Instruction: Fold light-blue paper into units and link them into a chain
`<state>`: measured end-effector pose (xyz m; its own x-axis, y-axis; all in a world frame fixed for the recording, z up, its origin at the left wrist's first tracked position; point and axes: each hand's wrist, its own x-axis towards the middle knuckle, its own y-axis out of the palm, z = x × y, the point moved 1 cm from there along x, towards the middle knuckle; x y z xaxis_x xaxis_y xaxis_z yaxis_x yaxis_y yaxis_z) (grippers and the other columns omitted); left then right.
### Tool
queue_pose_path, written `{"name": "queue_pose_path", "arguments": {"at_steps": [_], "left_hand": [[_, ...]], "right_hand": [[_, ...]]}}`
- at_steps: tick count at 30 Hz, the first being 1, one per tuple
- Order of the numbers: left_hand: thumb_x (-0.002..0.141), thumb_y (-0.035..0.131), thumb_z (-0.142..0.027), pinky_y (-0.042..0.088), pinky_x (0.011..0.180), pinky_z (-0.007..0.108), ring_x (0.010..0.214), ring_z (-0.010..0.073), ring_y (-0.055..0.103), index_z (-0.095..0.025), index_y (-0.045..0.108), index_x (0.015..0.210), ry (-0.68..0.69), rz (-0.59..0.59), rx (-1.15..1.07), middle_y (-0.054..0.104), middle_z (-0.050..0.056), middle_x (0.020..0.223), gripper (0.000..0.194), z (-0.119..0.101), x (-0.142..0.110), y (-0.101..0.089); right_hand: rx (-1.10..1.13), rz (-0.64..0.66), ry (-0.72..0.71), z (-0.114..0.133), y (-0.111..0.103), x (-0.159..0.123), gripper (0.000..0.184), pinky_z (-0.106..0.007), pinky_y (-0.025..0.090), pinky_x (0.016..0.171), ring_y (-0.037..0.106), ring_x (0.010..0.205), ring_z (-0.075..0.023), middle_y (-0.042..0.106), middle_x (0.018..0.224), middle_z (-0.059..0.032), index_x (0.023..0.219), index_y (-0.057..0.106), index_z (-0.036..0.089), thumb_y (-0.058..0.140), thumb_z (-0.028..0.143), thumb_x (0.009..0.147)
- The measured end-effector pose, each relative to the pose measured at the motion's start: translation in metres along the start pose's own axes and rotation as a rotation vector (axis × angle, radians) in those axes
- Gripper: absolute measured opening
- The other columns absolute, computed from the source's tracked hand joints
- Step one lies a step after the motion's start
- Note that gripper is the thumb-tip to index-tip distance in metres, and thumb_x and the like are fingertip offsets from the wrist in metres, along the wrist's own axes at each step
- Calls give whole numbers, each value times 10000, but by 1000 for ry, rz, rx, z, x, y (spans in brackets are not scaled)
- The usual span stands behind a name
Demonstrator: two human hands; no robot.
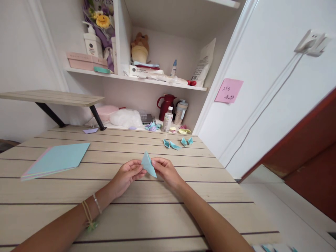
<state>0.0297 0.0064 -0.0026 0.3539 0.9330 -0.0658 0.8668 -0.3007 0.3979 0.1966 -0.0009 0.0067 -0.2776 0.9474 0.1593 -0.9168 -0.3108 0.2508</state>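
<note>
A folded piece of light blue paper (148,164), pointed at top and bottom, is held up between both hands over the middle of the table. My left hand (128,174) pinches its left edge between thumb and fingers. On the other side, my right hand (167,171) grips the right edge, thumb and fingertips closed on the paper. Beyond the hands, to the right, lie several small folded blue paper pieces (183,141). A stack of coloured paper sheets (59,157), blue on top, rests at the left of the table.
The slatted wooden table (147,217) meets a white shelf unit (136,79) at the back. A clear bottle (167,119), a red jug (166,106) and folded paper pieces (152,126) stand or lie there. A small raised shelf (52,97) on black legs is at back left.
</note>
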Motion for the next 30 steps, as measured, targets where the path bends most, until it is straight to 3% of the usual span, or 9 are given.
{"name": "queue_pose_path", "arguments": {"at_steps": [6, 12, 18, 24, 30], "left_hand": [[653, 712, -208, 518, 670, 235, 670, 130, 648, -138, 627, 811, 18, -29, 64, 686, 35, 730, 193, 0, 0, 0], [610, 732, -256, 520, 672, 274, 657, 160, 655, -123, 652, 839, 14, -86, 217, 707, 62, 728, 277, -1, -1, 0], [632, 719, -255, 524, 655, 283, 698, 186, 669, -152, 572, 812, 17, -67, 171, 701, 49, 712, 254, -3, -3, 5], [687, 667, -268, 530, 696, 319, 728, 184, 666, -164, 572, 821, 70, -28, 210, 699, 39, 766, 194, -1, -3, 3], [705, 636, -301, 533, 712, 322, 788, 211, 661, -141, 619, 990, 133, 24, 375, 698, 84, 866, 327, -1, -7, 6]], "right_hand": [[-204, -80, -78, 1, -4, 2, 200, -206, 417, 528, 510, 535, -85, 597, 645, 2, 870, 649, 154, 606, 274, 716], [-374, -6, -80, 3, -7, 0, 284, -203, 415, 473, 517, 498, -88, 604, 689, 1, 941, 621, 164, 585, 188, 660], [-698, -193, -358, 7, -3, -5, 125, -196, 381, 489, 467, 524, -95, 574, 614, 3, 732, 662, 168, 558, 164, 663], [-788, -210, -450, 7, -2, -7, 155, -215, 400, 530, 504, 579, -118, 623, 691, -23, 748, 669, 180, 543, 129, 672], [-826, -306, -474, 5, -5, -5, 162, -223, 409, 523, 512, 564, -123, 629, 673, -22, 718, 665, 183, 542, 102, 650]]}}
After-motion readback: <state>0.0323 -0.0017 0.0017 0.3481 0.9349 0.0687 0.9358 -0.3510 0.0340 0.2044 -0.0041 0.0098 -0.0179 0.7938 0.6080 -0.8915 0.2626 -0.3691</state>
